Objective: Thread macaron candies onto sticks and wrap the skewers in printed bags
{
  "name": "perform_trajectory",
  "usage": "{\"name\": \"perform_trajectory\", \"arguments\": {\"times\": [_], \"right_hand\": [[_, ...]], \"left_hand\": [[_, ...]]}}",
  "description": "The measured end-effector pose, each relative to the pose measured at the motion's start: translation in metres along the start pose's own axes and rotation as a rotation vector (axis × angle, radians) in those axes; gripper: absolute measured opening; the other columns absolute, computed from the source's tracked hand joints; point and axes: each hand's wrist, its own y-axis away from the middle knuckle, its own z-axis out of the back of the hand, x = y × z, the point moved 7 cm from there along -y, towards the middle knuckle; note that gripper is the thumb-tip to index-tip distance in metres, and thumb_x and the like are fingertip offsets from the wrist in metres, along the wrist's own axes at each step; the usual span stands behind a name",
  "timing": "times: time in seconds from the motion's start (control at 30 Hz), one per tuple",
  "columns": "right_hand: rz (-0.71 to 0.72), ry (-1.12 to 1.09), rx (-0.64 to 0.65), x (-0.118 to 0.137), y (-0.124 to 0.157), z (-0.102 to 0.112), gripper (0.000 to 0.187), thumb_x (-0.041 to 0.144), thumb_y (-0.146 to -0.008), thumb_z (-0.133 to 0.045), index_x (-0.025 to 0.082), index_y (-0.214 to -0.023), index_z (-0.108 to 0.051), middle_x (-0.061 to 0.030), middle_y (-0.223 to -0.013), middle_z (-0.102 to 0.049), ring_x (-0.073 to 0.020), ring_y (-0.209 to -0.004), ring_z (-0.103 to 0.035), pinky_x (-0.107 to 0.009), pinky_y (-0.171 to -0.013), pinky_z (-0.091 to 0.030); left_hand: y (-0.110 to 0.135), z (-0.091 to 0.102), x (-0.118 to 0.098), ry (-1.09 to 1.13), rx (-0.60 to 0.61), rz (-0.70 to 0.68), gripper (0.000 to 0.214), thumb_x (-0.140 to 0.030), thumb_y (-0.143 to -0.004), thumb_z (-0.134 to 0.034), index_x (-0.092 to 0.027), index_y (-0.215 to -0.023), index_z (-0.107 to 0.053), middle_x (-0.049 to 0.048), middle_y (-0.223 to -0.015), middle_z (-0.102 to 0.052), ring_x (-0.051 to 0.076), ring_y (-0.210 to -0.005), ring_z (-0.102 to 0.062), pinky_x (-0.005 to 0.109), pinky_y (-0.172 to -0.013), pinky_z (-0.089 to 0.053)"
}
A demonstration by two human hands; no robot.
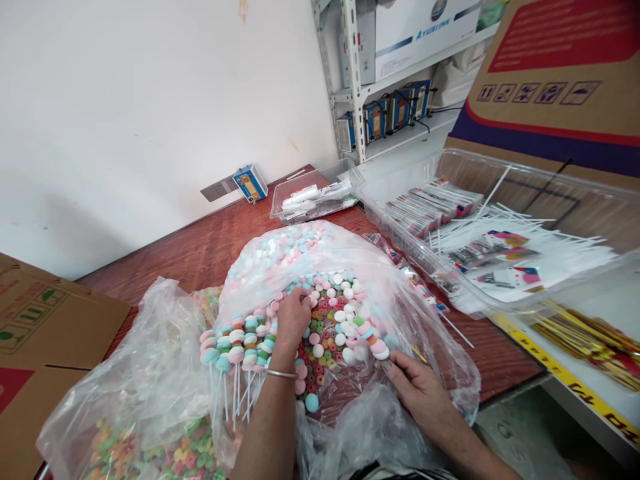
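A big clear plastic bag (320, 267) lies open on the red-brown table, full of pastel round candies (280, 247) and small coloured ring candies (323, 340). My left hand (294, 319) reaches into the loose candies with its fingers curled down among them; what they grip is hidden. A thin bangle circles that wrist. Beside it lie several finished candy skewers (235, 343) on white sticks. My right hand (417, 387) holds a stick threaded with pink, white and blue candies (373, 340) at the bag's right side.
A second bag of ring candies (150, 440) sits at the near left by a cardboard box (45, 347). A clear tray (500, 247) of white sticks and wrappers lies right. A small clear box (315, 193), metal shelving (390, 73) and a large carton (560, 80) stand behind.
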Motion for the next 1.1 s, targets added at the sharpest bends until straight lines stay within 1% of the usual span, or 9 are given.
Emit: {"name": "perform_trajectory", "arguments": {"times": [0.17,0.3,0.4,0.5,0.6,0.7,0.8,0.97,1.1], "right_hand": [[0.01,-0.004,0.002,0.0,-0.001,-0.001,0.031,0.043,-0.091,-0.046,0.02,-0.076,-0.06,-0.0003,-0.073,-0.059,-0.0203,-0.075,-0.057,-0.028,-0.069,-0.044],[0.011,0.008,-0.003,0.0,-0.001,0.0,0.032,0.043,-0.091,-0.046,0.019,-0.076,-0.062,0.0001,-0.072,-0.059,-0.02,-0.074,-0.057,-0.028,-0.068,-0.044],[0.0,0.017,-0.003,-0.002,0.0,0.0,0.033,0.044,-0.091,-0.046,0.019,-0.076,-0.062,0.0002,-0.071,-0.058,-0.0201,-0.074,-0.056,-0.028,-0.068,-0.044],[-0.002,0.01,0.006,-0.004,0.0,0.0,0.032,0.044,-0.091,-0.046,0.019,-0.076,-0.061,0.0,-0.072,-0.058,-0.02,-0.075,-0.056,-0.028,-0.069,-0.045],[0.004,0.004,0.005,-0.004,0.0,0.0,0.031,0.043,-0.091,-0.047,0.019,-0.076,-0.061,0.0001,-0.072,-0.058,-0.0189,-0.072,-0.054,-0.027,-0.067,-0.044],[0.01,-0.001,-0.002,-0.003,0.0,0.0,0.031,0.043,-0.091,-0.048,0.019,-0.076,-0.061,0.0004,-0.071,-0.058,-0.0176,-0.069,-0.051,-0.026,-0.064,-0.042],[0.01,-0.004,-0.008,-0.001,0.0,0.001,0.031,0.043,-0.091,-0.049,0.019,-0.074,-0.061,0.0008,-0.07,-0.058,-0.017,-0.067,-0.051,-0.025,-0.062,-0.042],[0.016,0.013,-0.013,0.001,0.0,0.001,0.032,0.043,-0.09,-0.048,0.019,-0.074,-0.061,0.0004,-0.07,-0.06,-0.0177,-0.068,-0.054,-0.026,-0.063,-0.043],[0.021,0.013,-0.005,0.001,0.0,0.001,0.032,0.043,-0.091,-0.047,0.02,-0.074,-0.061,0.0002,-0.072,-0.061,-0.018,-0.069,-0.055,-0.026,-0.064,-0.044]], "left_hand": [[-0.003,0.009,0.007,-0.02,-0.049,0.016,0.017,-0.024,-0.087,-0.052,-0.021,-0.096,-0.066,0.0064,-0.089,-0.073,0.025,-0.089,-0.065,0.033,-0.078,-0.045],[-0.001,0.01,0.004,-0.018,-0.058,0.001,0.02,-0.026,-0.089,-0.049,-0.021,-0.101,-0.065,0.007,-0.094,-0.073,0.024,-0.091,-0.065,0.032,-0.079,-0.045],[0.005,0.015,0.0,-0.034,-0.03,-0.028,0.024,-0.025,-0.089,-0.049,-0.021,-0.106,-0.065,0.0065,-0.094,-0.073,0.023,-0.089,-0.065,0.031,-0.078,-0.046],[0.013,0.021,-0.005,-0.088,0.036,-0.07,0.022,-0.021,-0.087,-0.049,-0.023,-0.097,-0.069,0.0055,-0.088,-0.072,0.022,-0.086,-0.064,0.03,-0.077,-0.045],[0.021,0.024,-0.006,-0.175,0.078,-0.083,0.024,-0.011,-0.082,-0.048,-0.02,-0.084,-0.071,0.0101,-0.091,-0.07,0.024,-0.09,-0.062,0.032,-0.079,-0.044],[0.026,0.021,-0.005,-0.239,0.107,-0.078,0.027,-0.002,-0.076,-0.047,-0.016,-0.078,-0.07,0.0144,-0.096,-0.067,0.026,-0.092,-0.061,0.034,-0.08,-0.043],[0.029,0.012,-0.007,-0.229,0.156,-0.105,0.028,0.0,-0.075,-0.047,-0.015,-0.077,-0.071,0.0148,-0.098,-0.067,0.026,-0.091,-0.061,0.034,-0.082,-0.043],[0.029,0.0,-0.015,-0.08,0.237,-0.165,0.027,-0.009,-0.083,-0.047,-0.019,-0.087,-0.073,0.0082,-0.099,-0.071,0.021,-0.092,-0.063,0.029,-0.081,-0.045],[0.024,-0.003,-0.009,0.024,0.248,-0.119,0.027,-0.012,-0.083,-0.047,-0.019,-0.089,-0.072,0.007,-0.095,-0.073,0.021,-0.09,-0.065,0.029,-0.079,-0.046]]}}
